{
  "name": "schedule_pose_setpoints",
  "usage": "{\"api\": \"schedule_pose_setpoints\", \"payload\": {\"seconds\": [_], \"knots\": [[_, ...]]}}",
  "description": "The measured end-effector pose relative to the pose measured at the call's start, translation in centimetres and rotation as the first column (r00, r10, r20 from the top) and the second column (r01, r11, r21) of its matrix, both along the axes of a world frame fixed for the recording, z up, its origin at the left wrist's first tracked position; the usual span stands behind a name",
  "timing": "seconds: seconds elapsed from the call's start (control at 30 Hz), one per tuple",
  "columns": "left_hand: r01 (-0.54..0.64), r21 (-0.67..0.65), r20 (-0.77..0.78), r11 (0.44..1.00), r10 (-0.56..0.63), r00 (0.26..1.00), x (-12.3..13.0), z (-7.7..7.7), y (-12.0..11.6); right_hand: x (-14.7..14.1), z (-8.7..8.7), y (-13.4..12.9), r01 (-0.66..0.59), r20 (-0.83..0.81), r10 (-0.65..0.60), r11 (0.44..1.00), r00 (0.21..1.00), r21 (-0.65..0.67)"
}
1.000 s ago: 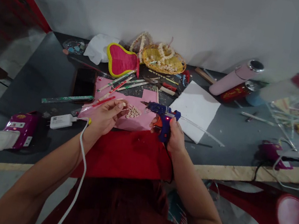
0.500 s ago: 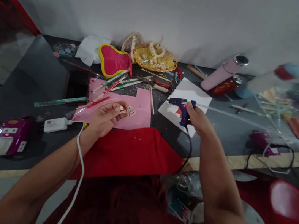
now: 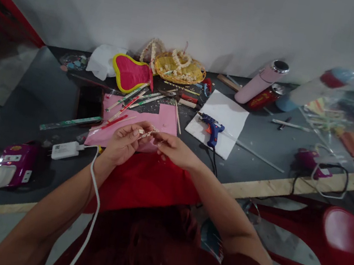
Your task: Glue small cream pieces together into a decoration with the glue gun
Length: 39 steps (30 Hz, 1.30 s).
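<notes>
Between my hands is a small piece made of pale wooden bits [image 3: 144, 135], its exact shape too small to make out. My left hand [image 3: 124, 142] pinches its left end. The fingers of my right hand [image 3: 174, 149] are closed on its right end. Below both hands lie pink paper [image 3: 165, 123] and a red cloth [image 3: 144, 181] at the table's front edge. A blue glue gun [image 3: 212, 127] with a long clear glue stick rests on a white sheet [image 3: 232, 110], to the right of my hands and apart from them.
A yellow wicker basket [image 3: 160, 74] with pale pieces stands at the back, beside a pink and yellow pad [image 3: 129, 74]. Chopsticks [image 3: 131, 101] lie behind my hands. A pink flask [image 3: 257, 85] and a red can [image 3: 265, 98] stand back right. A purple power socket [image 3: 19, 162] sits left.
My right hand has let go of the glue gun, which now lies on the white sheet. It has moved left to the wooden piece in my left hand.
</notes>
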<state>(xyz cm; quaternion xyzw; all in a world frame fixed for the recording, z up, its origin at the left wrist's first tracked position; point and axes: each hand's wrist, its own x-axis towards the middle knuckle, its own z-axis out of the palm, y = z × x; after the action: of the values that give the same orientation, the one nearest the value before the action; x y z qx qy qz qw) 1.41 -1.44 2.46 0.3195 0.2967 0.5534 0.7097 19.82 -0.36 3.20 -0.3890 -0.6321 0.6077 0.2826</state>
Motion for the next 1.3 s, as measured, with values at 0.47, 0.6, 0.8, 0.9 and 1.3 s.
{"api": "schedule_pose_setpoints", "payload": {"seconds": [0.47,0.6,0.8,0.9,1.3], "knots": [[-0.001,-0.021,-0.015,1.000,0.001,1.000,0.1,-0.9,0.2,-0.1,0.9,-0.2,0.067,-0.155,-0.034,0.974,0.987,0.216],[-0.017,-0.019,-0.016,1.000,0.016,1.000,0.3,-1.0,0.3,-1.1,0.5,-0.8,0.017,0.046,-0.054,0.812,0.997,0.584],[-0.058,-0.052,0.001,0.997,0.058,0.998,0.5,-1.0,0.2,-1.6,-1.2,-1.1,-0.226,0.448,-0.268,0.584,0.853,0.779],[-0.053,-0.031,0.013,0.998,0.053,0.998,0.5,-1.0,0.2,-1.6,-1.5,-1.4,-0.288,0.523,-0.392,0.518,0.757,0.806],[0.017,-0.011,0.078,1.000,-0.016,0.997,0.1,0.4,0.0,-0.1,-1.7,-0.2,0.265,0.146,-0.467,0.702,0.872,0.661]]}}
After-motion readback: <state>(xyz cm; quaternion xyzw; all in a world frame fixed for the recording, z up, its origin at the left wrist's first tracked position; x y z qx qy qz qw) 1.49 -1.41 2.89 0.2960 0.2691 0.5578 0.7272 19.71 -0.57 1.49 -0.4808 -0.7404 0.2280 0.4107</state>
